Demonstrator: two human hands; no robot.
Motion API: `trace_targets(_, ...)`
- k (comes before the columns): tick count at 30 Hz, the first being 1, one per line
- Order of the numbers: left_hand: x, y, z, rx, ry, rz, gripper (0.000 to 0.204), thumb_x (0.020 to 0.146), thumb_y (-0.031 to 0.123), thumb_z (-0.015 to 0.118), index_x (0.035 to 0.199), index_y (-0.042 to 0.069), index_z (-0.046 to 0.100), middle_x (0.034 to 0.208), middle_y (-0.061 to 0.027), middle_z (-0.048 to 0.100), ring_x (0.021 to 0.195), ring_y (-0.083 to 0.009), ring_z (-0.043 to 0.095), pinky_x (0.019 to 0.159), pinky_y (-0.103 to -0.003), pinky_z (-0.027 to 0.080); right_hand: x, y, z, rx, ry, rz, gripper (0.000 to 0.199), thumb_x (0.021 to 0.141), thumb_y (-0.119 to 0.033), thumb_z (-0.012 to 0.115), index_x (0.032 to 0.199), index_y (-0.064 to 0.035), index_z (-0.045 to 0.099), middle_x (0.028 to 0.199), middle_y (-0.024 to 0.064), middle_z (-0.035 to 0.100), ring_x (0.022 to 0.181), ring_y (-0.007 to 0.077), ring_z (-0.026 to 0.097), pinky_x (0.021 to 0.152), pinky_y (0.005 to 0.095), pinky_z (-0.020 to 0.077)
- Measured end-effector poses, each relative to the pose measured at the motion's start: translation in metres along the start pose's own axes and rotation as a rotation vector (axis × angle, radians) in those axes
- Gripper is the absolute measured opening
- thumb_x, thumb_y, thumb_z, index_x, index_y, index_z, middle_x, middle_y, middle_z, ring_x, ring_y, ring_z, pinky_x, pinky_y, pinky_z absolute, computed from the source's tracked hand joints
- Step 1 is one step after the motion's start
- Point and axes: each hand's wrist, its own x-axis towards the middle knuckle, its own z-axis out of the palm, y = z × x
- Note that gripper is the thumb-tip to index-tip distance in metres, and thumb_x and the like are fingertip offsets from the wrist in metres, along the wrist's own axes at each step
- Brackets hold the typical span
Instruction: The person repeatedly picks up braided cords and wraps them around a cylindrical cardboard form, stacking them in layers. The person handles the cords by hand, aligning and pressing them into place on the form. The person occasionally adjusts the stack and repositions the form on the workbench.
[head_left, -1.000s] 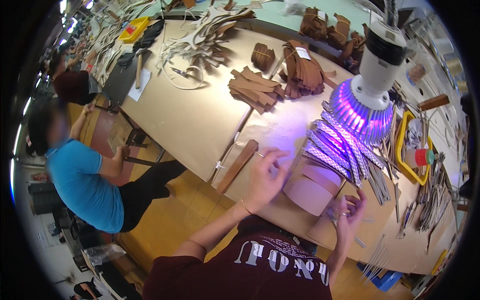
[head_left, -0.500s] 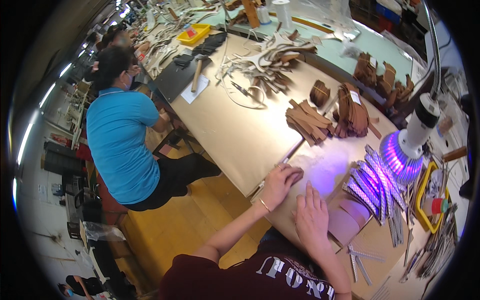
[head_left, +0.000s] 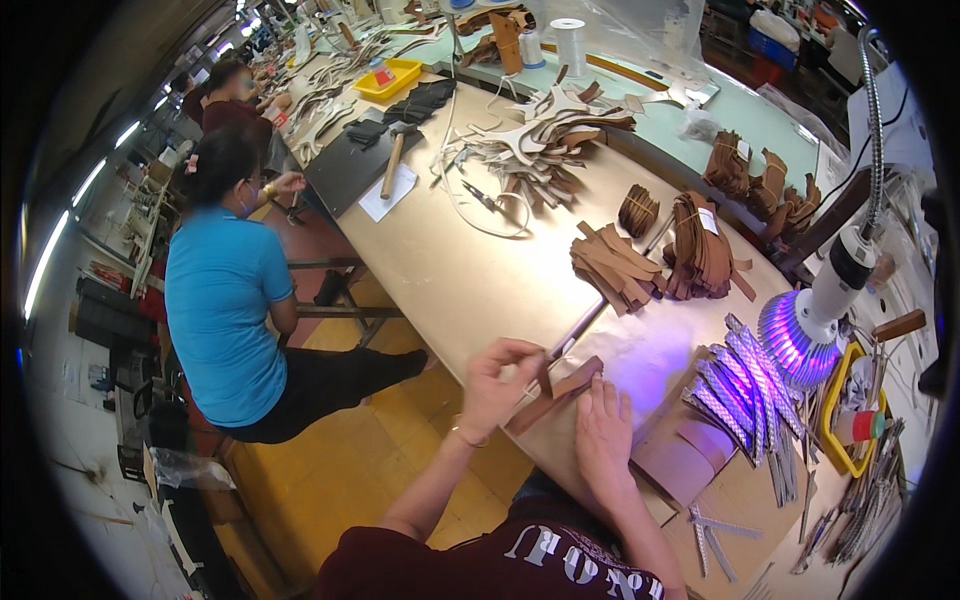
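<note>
A brown leather strip [head_left: 562,391] lies bent at the near table edge, below the lamp's glow. My left hand [head_left: 497,388] is raised over its left part, thumb and fingers closed in a pinch on a turned-up piece of it. A small pale bit shows under those fingers, too small to name. My right hand [head_left: 604,430] rests flat on the table, fingers stretched out, the tips against the strip's right end. Beyond my hands are a loose pile of brown leather strips [head_left: 612,265] and a banded bundle [head_left: 697,250].
A lit lamp [head_left: 800,335] hangs at the right above braided strips [head_left: 755,390]. Nearby are a brown curved sheet [head_left: 690,460] and a yellow tray [head_left: 840,430]. Pliers [head_left: 480,195] and a hammer [head_left: 393,165] lie farther back. A person in blue [head_left: 228,315] sits at the left.
My left hand has moved left and lifted, with the brown strip now showing beneath it. My right hand has shifted slightly left. The person in blue has raised a hand.
</note>
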Motion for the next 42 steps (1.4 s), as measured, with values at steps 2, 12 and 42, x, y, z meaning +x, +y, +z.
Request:
trace_targets(2,0.001,0.031,-0.02,-0.219,0.111,0.121,0.009,0.087,-0.004,0.066,0.095,-0.001,0.066,0.092,-0.007,0.071,0.083,-0.0099,0.066,0.076,-0.023,0.053,0.001,0.0,0.0,-0.014,0.004,-0.003,0.027,0.079,-0.003,0.054,0.106,0.0007,0.054,0.135,0.023,0.051,0.127,0.0347,0.047,0.11,0.0502,0.0316)
trace_targets(12,-0.019,0.126,0.01,-0.319,-0.32,0.444,0.032,0.073,-0.016,0.069,0.102,-0.003,0.061,0.085,-0.0143,0.07,0.074,-0.0186,0.07,0.071,-0.027,0.057,-0.004,-0.006,-0.05,0.294,0.102,0.083,0.027,0.087,-0.016,0.055,0.111,-0.0039,0.056,0.132,0.021,0.054,0.123,0.0346,0.049,0.109,0.0454,0.0343)
trace_targets(42,-0.07,0.018,0.129,-0.205,-0.532,-0.46,0.024,0.095,0.009,0.063,0.117,-0.001,0.062,0.101,-0.0027,0.063,0.093,-0.0077,0.056,0.083,-0.023,0.046,-0.131,0.089,-0.148,1.115,-0.038,0.752,0.017,0.093,-0.014,0.067,0.095,0.0032,0.068,0.076,-0.0016,0.063,0.068,0.0029,0.051,0.06,0.0207,0.0419)
